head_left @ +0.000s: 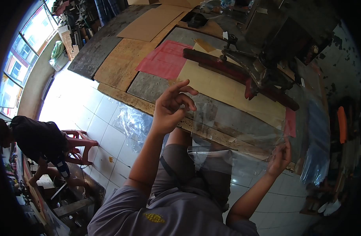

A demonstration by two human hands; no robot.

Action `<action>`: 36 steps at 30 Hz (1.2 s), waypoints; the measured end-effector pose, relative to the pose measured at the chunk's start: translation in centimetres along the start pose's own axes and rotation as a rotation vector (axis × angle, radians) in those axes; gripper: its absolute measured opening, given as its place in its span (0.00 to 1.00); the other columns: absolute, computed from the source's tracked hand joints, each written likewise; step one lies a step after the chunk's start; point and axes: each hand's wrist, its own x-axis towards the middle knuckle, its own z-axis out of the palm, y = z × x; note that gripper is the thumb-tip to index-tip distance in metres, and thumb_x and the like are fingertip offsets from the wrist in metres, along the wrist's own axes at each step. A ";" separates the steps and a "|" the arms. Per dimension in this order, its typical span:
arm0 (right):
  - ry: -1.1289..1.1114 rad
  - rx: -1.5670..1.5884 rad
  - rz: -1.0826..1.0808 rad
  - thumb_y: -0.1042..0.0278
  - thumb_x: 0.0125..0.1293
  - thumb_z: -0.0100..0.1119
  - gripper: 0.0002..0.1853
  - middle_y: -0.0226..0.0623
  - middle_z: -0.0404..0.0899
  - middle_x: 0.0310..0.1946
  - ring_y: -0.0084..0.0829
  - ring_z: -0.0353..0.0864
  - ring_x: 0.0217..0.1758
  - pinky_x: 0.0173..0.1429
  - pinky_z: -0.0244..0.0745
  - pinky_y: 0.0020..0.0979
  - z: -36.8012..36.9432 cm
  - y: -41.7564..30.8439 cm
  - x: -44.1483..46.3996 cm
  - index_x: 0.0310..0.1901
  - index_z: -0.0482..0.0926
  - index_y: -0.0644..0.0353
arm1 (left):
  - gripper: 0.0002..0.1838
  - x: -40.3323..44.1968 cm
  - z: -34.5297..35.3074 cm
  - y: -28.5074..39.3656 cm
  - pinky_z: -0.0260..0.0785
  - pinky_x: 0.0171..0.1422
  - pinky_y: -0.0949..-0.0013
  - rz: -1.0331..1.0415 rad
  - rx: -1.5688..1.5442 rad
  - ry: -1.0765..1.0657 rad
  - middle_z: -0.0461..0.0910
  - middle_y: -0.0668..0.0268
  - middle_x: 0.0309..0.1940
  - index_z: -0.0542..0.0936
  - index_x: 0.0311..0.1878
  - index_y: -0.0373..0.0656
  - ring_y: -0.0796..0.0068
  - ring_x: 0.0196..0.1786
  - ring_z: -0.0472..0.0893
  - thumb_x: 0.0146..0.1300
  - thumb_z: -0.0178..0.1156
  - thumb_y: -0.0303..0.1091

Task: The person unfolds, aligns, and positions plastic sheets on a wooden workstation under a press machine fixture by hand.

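A grey shirt (176, 216) with short sleeves (121, 204) bears a small yellow oval emblem (154, 218); below come dark grey shorts (178, 157), crossed by a narrow black strap (169, 168). Both hands (168, 112) are bare.

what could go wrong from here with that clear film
1. The film hangs loosely between the left hand and right hand, so it might crease or fold over.
2. It drapes past the worn table edge, where it may snag.
3. The bar spans the table just beyond the hands; fingers reaching under it could get pinched if it dropped.
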 end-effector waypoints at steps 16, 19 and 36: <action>-0.001 -0.005 0.011 0.74 0.64 0.59 0.28 0.24 0.71 0.32 0.14 0.67 0.32 0.36 0.60 0.17 -0.3 0.3 -0.1 0.66 0.76 0.73 | 0.43 0.1 0.2 0.3 0.78 0.50 0.71 -0.025 -0.015 0.006 0.77 0.50 0.60 0.64 0.78 0.33 0.71 0.43 0.84 0.52 0.50 0.13; -0.010 -0.020 0.006 0.75 0.65 0.57 0.28 0.23 0.70 0.32 0.13 0.65 0.31 0.35 0.59 0.17 -0.3 0.2 -0.1 0.67 0.75 0.73 | 0.44 0.0 0.2 0.3 0.78 0.48 0.72 -0.038 -0.010 0.012 0.76 0.49 0.60 0.63 0.78 0.32 0.71 0.41 0.83 0.52 0.51 0.15; -0.033 -0.024 -0.045 0.76 0.67 0.55 0.28 0.21 0.67 0.32 0.11 0.62 0.30 0.33 0.56 0.16 -0.4 0.8 0.0 0.70 0.73 0.73 | 0.42 0.0 0.0 0.0 0.75 0.46 0.73 -0.003 -0.047 -0.014 0.76 0.52 0.62 0.63 0.79 0.34 0.71 0.47 0.85 0.56 0.52 0.12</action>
